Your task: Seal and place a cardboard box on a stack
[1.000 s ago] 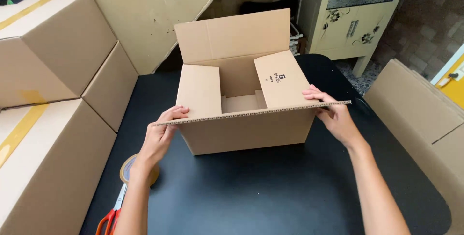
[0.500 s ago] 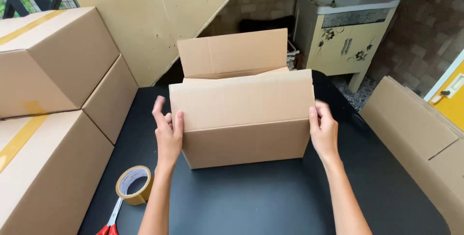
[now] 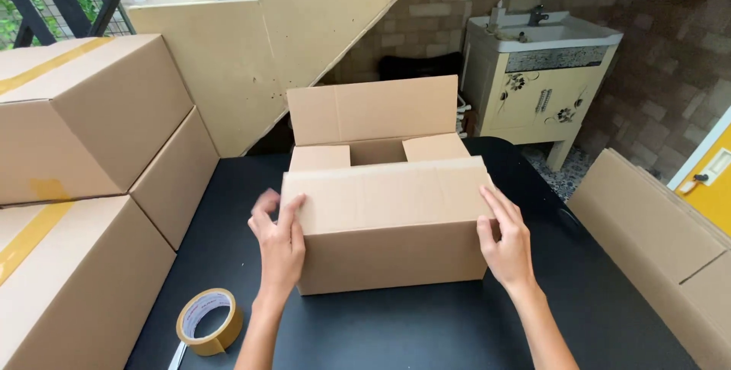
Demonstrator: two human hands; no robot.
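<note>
The left hand [image 3: 280, 242] and right hand [image 3: 508, 240] lie open, palms flat against the near corners of the box [image 3: 390, 218], pressing its front flap down. The box stands mid-tabletop [image 3: 426, 332]; tape [image 3: 209, 321] lies near the left hand.

Home packing corner: stacked cartons [image 3: 91, 187], washbasin [image 3: 544, 35]
</note>
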